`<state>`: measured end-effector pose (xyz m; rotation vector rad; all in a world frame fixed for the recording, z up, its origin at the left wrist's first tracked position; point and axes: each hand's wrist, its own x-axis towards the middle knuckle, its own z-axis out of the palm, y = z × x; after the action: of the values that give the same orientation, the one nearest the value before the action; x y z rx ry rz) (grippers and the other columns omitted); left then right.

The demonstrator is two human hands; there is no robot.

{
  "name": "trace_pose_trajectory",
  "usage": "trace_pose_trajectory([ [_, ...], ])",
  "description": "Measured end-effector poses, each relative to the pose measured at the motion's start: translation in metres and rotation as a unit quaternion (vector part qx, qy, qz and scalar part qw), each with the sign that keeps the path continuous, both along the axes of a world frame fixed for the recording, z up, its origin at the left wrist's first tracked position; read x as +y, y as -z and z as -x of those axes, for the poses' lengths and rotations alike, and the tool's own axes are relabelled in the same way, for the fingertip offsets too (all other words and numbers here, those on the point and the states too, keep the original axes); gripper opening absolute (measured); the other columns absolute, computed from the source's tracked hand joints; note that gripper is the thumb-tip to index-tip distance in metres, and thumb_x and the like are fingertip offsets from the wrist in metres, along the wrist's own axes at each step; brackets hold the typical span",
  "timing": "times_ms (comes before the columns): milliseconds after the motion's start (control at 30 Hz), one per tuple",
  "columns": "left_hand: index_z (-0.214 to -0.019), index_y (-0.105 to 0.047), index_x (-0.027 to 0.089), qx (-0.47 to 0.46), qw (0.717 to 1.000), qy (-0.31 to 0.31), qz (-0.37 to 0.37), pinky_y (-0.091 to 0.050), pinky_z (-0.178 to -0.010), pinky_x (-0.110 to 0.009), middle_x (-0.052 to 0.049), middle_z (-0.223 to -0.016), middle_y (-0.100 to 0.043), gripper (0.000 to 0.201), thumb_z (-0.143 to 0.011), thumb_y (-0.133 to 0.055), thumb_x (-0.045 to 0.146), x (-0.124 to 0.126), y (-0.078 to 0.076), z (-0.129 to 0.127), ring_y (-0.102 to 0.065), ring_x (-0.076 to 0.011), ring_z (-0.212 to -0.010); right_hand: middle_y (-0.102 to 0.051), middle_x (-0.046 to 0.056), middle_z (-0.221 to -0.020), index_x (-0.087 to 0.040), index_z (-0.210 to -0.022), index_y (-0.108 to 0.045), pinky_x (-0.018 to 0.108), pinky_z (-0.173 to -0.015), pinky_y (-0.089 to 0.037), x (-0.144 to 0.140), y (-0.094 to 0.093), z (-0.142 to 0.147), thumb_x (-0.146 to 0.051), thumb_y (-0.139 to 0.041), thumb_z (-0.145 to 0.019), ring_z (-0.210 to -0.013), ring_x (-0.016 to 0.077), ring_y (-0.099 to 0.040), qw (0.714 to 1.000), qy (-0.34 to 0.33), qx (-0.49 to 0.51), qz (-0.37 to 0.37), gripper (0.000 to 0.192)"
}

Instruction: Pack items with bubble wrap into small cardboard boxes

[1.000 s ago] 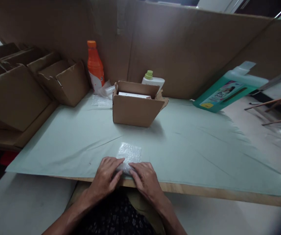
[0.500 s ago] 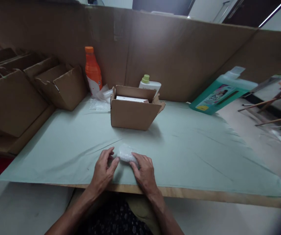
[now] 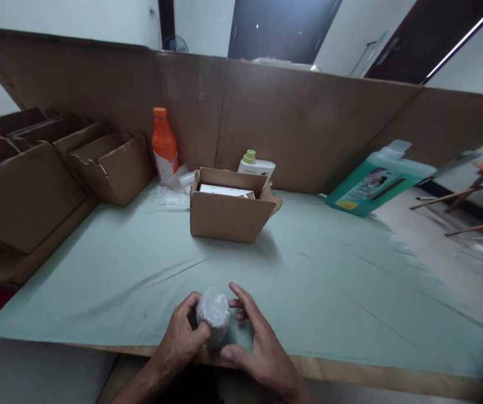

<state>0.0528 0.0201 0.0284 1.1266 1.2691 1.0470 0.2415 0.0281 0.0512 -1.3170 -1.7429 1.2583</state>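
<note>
A small bundle in bubble wrap [image 3: 214,310] stands upright near the table's front edge, its rounded end facing up; what is inside it cannot be made out. My left hand [image 3: 183,332] grips it from the left, thumb in front and fingers behind. To its right is my right hand [image 3: 258,345], fingers spread and thumb apart, not closed on the bundle. Beyond both hands an open cardboard box [image 3: 224,217] holds a white item [image 3: 227,191] whose top edge shows.
Behind the box stands a white bottle with a green cap [image 3: 257,166]. An orange bottle [image 3: 164,143] and loose bubble wrap [image 3: 169,196] lie left of it. Several cardboard boxes [image 3: 26,196] line the left side. A green liquid jug [image 3: 372,182] leans at right. A cardboard wall [image 3: 292,112] closes the back.
The wrapped bundle went from lying down to standing upright, closer to the front edge. My left hand has closed on it; my right hand has let go and opened. The view tilted upward.
</note>
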Motion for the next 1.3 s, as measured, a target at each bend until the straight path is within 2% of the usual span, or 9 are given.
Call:
trace_pose_trajectory([
  [233, -0.076, -0.051, 0.02, 0.095, 0.99, 0.101, -0.012, -0.036, -0.062, -0.026, 0.002, -0.07, -0.052, 0.013, -0.069, -0.056, 0.028, 0.007, -0.001, -0.008, -0.047, -0.0151, -0.068, -0.071, 0.001, -0.087, -0.02, -0.102, -0.07, 0.027, -0.075, -0.049, 0.02, -0.01, -0.003, -0.029, -0.072, -0.075, -0.081, 0.0202, -0.063, 0.997, -0.054, 0.002, 0.063, 0.028],
  [400, -0.075, -0.047, 0.02, 0.105, 0.98, 0.168, -0.015, -0.035, -0.061, -0.024, 0.003, -0.07, -0.055, 0.015, -0.067, -0.058, 0.026, 0.019, 0.008, -0.008, -0.048, -0.0137, -0.066, -0.07, 0.0, -0.1, -0.025, -0.134, -0.058, 0.025, -0.069, -0.048, 0.033, -0.008, -0.007, -0.021, -0.076, -0.066, -0.078, 0.0175, -0.063, 0.994, -0.078, -0.002, 0.076, 0.07],
  [467, -0.078, -0.051, 0.02, 0.112, 0.971, 0.206, -0.034, -0.037, -0.059, -0.024, 0.002, -0.071, -0.06, 0.016, -0.071, -0.062, 0.03, 0.029, 0.002, -0.001, -0.052, -0.0145, -0.066, -0.071, 0.001, -0.1, -0.026, -0.127, -0.065, 0.026, -0.072, -0.048, 0.043, -0.018, -0.013, -0.024, -0.077, -0.068, -0.08, 0.0189, -0.063, 0.991, -0.114, -0.011, 0.067, 0.06],
  [633, -0.119, -0.06, 0.023, 0.213, 0.931, 0.101, -0.28, -0.051, -0.088, -0.033, -0.007, -0.117, -0.069, 0.038, -0.083, -0.066, 0.034, 0.085, -0.057, 0.035, -0.065, -0.0244, -0.106, -0.069, 0.001, -0.083, -0.027, -0.099, -0.073, 0.027, -0.062, -0.049, 0.088, -0.082, -0.043, -0.033, -0.078, -0.075, -0.07, 0.0179, -0.061, 0.996, -0.015, 0.084, -0.004, 0.026],
  [800, -0.132, -0.055, 0.018, 0.415, 0.778, -0.004, -0.472, -0.042, -0.107, -0.049, -0.014, -0.133, -0.062, 0.045, -0.089, -0.061, 0.027, 0.171, -0.114, 0.037, -0.054, -0.0322, -0.128, -0.069, 0.005, -0.096, -0.026, -0.11, -0.066, 0.033, -0.06, -0.051, 0.175, -0.134, -0.053, -0.051, -0.072, -0.077, -0.071, 0.0199, -0.061, 0.947, 0.161, 0.191, -0.2, 0.042],
  [933, -0.104, -0.066, 0.015, 0.548, 0.715, 0.002, -0.434, -0.041, -0.106, -0.054, -0.013, -0.107, -0.07, 0.02, -0.084, -0.062, 0.018, 0.208, -0.111, 0.025, -0.062, -0.0321, -0.11, -0.07, 0.005, -0.091, -0.02, -0.101, -0.067, 0.034, -0.067, -0.05, 0.23, -0.14, -0.049, -0.035, -0.066, -0.078, -0.075, 0.0209, -0.063, 0.947, 0.152, -0.109, -0.261, 0.028],
  [1033, -0.083, -0.065, 0.018, 0.565, 0.695, 0.002, -0.445, -0.041, -0.104, -0.052, -0.007, -0.082, -0.067, 0.007, -0.087, -0.06, 0.021, 0.209, -0.101, 0.024, -0.062, -0.0257, -0.086, -0.072, 0.01, -0.089, -0.017, -0.097, -0.072, 0.037, -0.072, -0.046, 0.236, -0.149, -0.043, -0.018, -0.067, -0.076, -0.083, 0.0266, -0.065, 0.825, 0.123, -0.456, -0.31, 0.022],
  [1133, -0.081, -0.066, 0.018, 0.557, 0.69, -0.005, -0.462, -0.042, -0.103, -0.051, -0.006, -0.078, -0.067, 0.008, -0.087, -0.06, 0.021, 0.205, -0.1, 0.027, -0.061, -0.0248, -0.082, -0.073, 0.013, -0.089, -0.018, -0.096, -0.075, 0.036, -0.072, -0.043, 0.234, -0.166, -0.027, -0.014, -0.064, -0.08, -0.09, 0.0306, -0.066, 0.712, 0.052, -0.627, -0.312, 0.02],
  [1300, -0.08, -0.067, 0.017, 0.556, 0.703, 0.004, -0.442, -0.044, -0.102, -0.051, -0.006, -0.077, -0.068, 0.008, -0.085, -0.062, 0.019, 0.204, -0.107, 0.026, -0.061, -0.0253, -0.081, -0.076, 0.014, -0.1, -0.019, -0.104, -0.075, 0.03, -0.068, -0.04, 0.258, -0.174, -0.008, -0.017, -0.059, -0.083, -0.096, 0.029, -0.069, 0.746, -0.008, -0.64, -0.182, 0.026],
])
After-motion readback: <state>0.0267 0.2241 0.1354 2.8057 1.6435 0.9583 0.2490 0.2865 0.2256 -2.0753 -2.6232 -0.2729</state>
